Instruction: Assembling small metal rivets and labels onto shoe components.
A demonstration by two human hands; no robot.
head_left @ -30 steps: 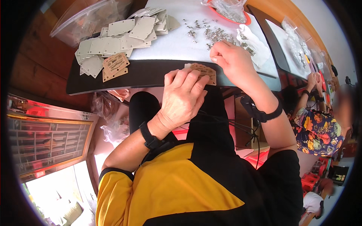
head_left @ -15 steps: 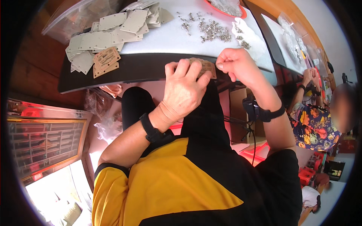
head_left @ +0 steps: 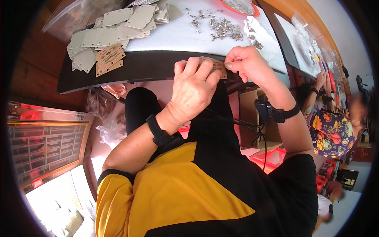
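Note:
My left hand (head_left: 194, 89) and my right hand (head_left: 245, 63) hold one small brown tag (head_left: 217, 65) between them at the near edge of the table (head_left: 158, 67). The left fingers curl over the tag's left side, while the right thumb and forefinger pinch its right end. Whether something small sits in the right fingertips I cannot tell. A scatter of small metal rivets (head_left: 223, 28) lies on the white mat (head_left: 177, 35) just beyond the hands. A pile of pale grey tags (head_left: 114, 29) lies at the far left, with two brown printed tags (head_left: 109, 58) in front of it.
A red tray (head_left: 241, 6) with metal pieces stands at the far edge. Clear plastic bags (head_left: 71, 15) lie far left. Another person in a flowered top (head_left: 329, 128) works to my right. A shelf of small drawers (head_left: 43, 146) stands at my left.
Both hands came toward me, from over the mat to the table's near edge, keeping the brown tag between them. The view also tilted downward slightly.

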